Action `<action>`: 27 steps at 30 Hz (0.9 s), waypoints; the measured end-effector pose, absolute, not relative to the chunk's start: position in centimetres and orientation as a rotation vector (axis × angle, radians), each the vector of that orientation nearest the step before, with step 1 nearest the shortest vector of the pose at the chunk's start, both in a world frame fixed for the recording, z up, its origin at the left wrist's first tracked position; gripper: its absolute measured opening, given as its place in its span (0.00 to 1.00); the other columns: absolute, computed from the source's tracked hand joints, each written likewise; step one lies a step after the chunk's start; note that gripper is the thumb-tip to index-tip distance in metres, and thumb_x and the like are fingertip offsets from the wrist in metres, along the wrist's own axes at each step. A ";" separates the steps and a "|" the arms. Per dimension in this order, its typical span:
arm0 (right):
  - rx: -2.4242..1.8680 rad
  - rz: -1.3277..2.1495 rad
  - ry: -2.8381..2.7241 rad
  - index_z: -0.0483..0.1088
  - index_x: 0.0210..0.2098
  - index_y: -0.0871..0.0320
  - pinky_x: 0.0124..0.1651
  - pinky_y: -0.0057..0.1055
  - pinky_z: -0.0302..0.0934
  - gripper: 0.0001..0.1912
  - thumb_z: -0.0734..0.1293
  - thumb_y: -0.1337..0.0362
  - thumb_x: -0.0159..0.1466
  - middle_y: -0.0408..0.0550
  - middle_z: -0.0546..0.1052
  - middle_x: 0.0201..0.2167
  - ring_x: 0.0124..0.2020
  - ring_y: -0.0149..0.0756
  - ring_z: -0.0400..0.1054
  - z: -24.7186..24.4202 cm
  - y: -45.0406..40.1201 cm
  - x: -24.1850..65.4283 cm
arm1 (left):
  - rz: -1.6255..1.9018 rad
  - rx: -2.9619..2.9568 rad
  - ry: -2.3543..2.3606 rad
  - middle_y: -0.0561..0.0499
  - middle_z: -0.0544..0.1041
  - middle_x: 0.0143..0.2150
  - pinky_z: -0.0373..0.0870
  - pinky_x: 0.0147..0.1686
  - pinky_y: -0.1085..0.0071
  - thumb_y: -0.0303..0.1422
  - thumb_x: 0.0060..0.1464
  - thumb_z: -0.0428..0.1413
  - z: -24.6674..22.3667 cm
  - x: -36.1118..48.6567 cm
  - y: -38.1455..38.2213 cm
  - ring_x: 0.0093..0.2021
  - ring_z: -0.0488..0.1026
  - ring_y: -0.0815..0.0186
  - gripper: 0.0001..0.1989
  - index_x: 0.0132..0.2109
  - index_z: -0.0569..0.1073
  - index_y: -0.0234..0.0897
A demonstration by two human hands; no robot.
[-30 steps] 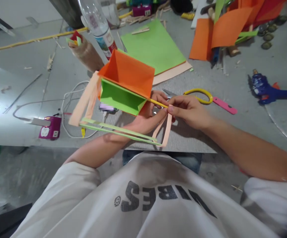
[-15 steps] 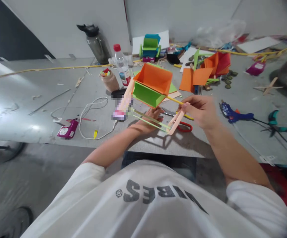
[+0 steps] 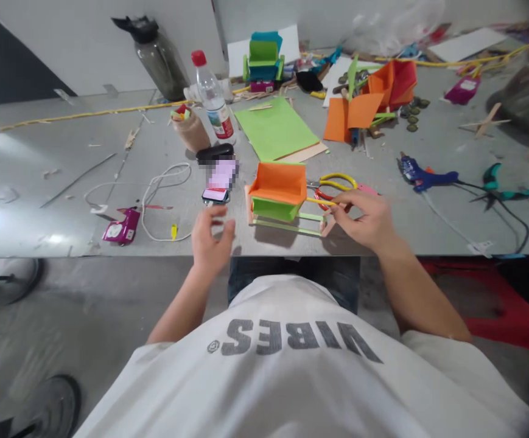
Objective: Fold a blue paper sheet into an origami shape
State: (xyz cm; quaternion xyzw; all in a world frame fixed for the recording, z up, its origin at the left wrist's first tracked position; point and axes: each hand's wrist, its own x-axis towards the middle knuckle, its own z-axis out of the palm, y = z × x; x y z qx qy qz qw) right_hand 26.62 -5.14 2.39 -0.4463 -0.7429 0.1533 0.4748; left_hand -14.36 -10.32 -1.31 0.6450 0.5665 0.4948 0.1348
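Observation:
A small orange and green paper box (image 3: 279, 181) sits in a frame of pale craft sticks (image 3: 287, 227) near the table's front edge. From its right side sticks out a thin yellow stick (image 3: 321, 201). My right hand (image 3: 365, 218) pinches that stick's outer end between thumb and fingers, beside the frame's right upright. To the left of the frame, my left hand (image 3: 212, 238) is off it, fingers curved and apart, with nothing in it. Just beyond that hand lies a phone (image 3: 221, 179) with a blurred screen. Scissors with red and yellow handles (image 3: 337, 177) lie partly hidden behind the box.
Green sheets (image 3: 277, 128) lie behind the box, with a plastic bottle (image 3: 218, 112) and brown cup (image 3: 191, 131) to their left. A blue glue gun (image 3: 428, 175) and teal-handled pliers (image 3: 497, 182) lie right. Another orange paper piece (image 3: 360, 112) stands further back. A white cable (image 3: 148, 201) loops left.
The box and stick frame has come down toward the table and turned more level. My left hand has moved out from beneath it to the left. My right hand keeps hold of the yellow stick.

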 end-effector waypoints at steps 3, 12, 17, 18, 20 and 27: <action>-1.117 0.425 -1.770 0.86 0.39 0.44 0.38 0.48 0.79 0.13 0.82 0.45 0.72 0.49 0.91 0.38 0.34 0.49 0.82 1.1 -5.6 26.1 | 1.512 1.930 1.409 0.41 0.92 0.68 0.88 0.65 0.53 0.54 0.76 0.69 -0.6 -16.2 -6.4 0.67 0.90 0.50 0.26 0.70 0.85 0.46; -1.084 0.453 -1.583 0.91 0.48 0.46 0.45 0.50 0.84 0.23 0.82 0.34 0.74 0.55 0.93 0.46 0.42 0.52 0.86 -0.6 -6.4 25.8 | 1.247 1.837 1.005 0.42 0.94 0.60 0.85 0.67 0.56 0.60 0.71 0.74 0.2 -15.8 0.4 0.62 0.92 0.54 0.27 0.62 0.90 0.45; -1.064 0.477 -1.532 0.91 0.46 0.46 0.46 0.52 0.86 0.25 0.82 0.31 0.75 0.55 0.92 0.46 0.42 0.52 0.87 -1.4 -6.7 25.1 | 1.274 1.827 0.997 0.45 0.92 0.49 0.84 0.62 0.58 0.66 0.65 0.77 0.2 -15.1 1.0 0.52 0.89 0.58 0.31 0.50 0.88 0.43; -1.072 0.478 -1.530 0.91 0.46 0.45 0.46 0.52 0.86 0.25 0.82 0.31 0.75 0.55 0.92 0.45 0.42 0.53 0.87 -1.4 -6.8 24.9 | 1.277 1.820 0.991 0.45 0.92 0.49 0.84 0.62 0.58 0.66 0.64 0.78 0.2 -14.9 1.0 0.51 0.89 0.58 0.31 0.50 0.88 0.43; -1.090 0.460 -1.539 0.91 0.45 0.45 0.46 0.52 0.86 0.25 0.81 0.31 0.76 0.54 0.92 0.44 0.43 0.53 0.87 -1.3 -7.0 24.7 | 1.279 1.818 0.975 0.46 0.91 0.47 0.84 0.59 0.59 0.67 0.62 0.79 0.2 -14.4 0.8 0.48 0.87 0.59 0.32 0.48 0.86 0.43; -1.064 0.475 -1.538 0.92 0.47 0.44 0.52 0.53 0.87 0.25 0.80 0.30 0.77 0.54 0.93 0.48 0.48 0.54 0.89 -1.4 -7.3 24.1 | 1.243 1.880 1.020 0.45 0.91 0.49 0.82 0.52 0.59 0.70 0.67 0.75 -0.2 -13.0 -0.1 0.48 0.87 0.57 0.33 0.50 0.87 0.44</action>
